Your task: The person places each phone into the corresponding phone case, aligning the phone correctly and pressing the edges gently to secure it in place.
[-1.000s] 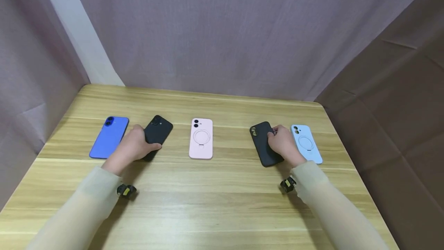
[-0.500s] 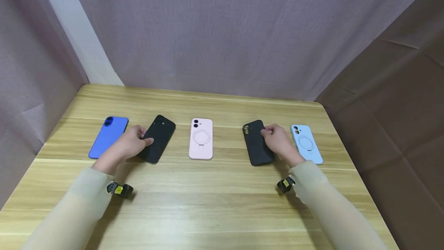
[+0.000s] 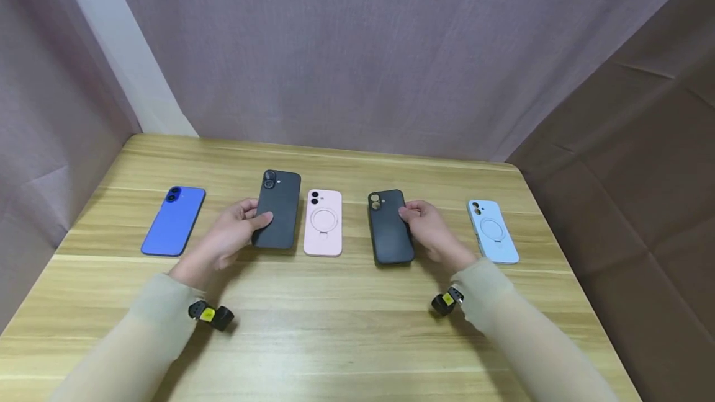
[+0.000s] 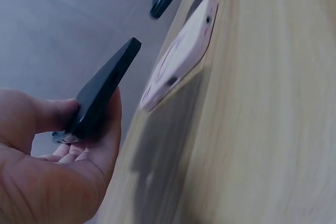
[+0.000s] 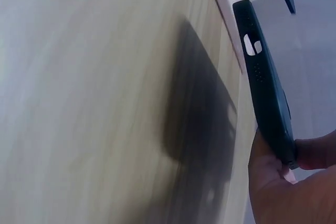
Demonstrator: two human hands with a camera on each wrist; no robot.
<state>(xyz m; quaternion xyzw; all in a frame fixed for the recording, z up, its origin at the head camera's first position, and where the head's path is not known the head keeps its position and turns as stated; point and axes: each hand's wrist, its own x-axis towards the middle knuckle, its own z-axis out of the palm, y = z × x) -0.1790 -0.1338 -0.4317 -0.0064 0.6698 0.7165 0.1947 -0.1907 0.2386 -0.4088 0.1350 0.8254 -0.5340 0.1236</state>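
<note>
In the head view my left hand (image 3: pixel 237 228) pinches a black phone (image 3: pixel 280 213) by its left edge, thumb on the back and fingers underneath. The left wrist view shows this phone (image 4: pixel 105 87) raised off the table. My right hand (image 3: pixel 427 228) grips a black phone case (image 3: pixel 391 228) by its right edge. Its camera cutouts are see-through, and the right wrist view shows the case (image 5: pixel 262 82) held above its shadow. Between the two lies a pink phone case (image 3: pixel 323 244) with a ring on its back and camera lenses showing.
A blue phone (image 3: pixel 174 222) lies back up at the left of the wooden table (image 3: pixel 313 327). At the right lies a light blue phone case (image 3: pixel 493 231) with a ring and open camera holes. A grey curtain (image 3: pixel 335 54) hangs behind the table's far edge.
My left hand has lifted the black phone and carried it right, next to the pink case. My right hand has lifted the black case and brought it left, turning it more upright.
</note>
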